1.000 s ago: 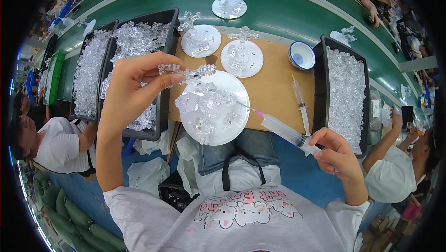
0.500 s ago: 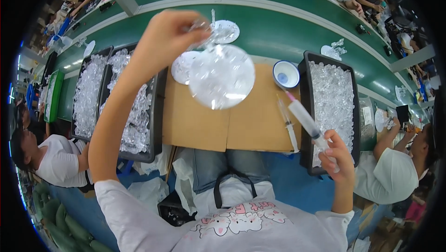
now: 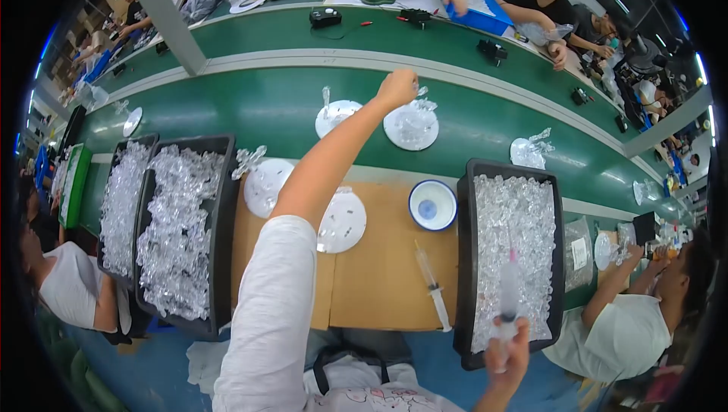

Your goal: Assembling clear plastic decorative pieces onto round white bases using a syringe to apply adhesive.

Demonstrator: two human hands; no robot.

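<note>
My left hand is reached far forward over the green bench, fingers closed on a clear plastic piece at the back edge of a round white disc. Part of that piece is hidden by the hand. The disc appears to rest on the bench, with small clear parts on it. Low on the right, my right hand grips a syringe with a pink tip, upright over a black bin full of clear plastic pieces. A second syringe lies on the cardboard.
A blue-rimmed white bowl stands on the cardboard's far right. Speckled white discs lie near my left arm. Two black bins of clear pieces stand left. More discs sit along the green bench. Other people work on both sides and opposite.
My left hand has carried the white disc forward from above the cardboard to the green bench. The view has shifted, and my right hand with the syringe now shows lower.
</note>
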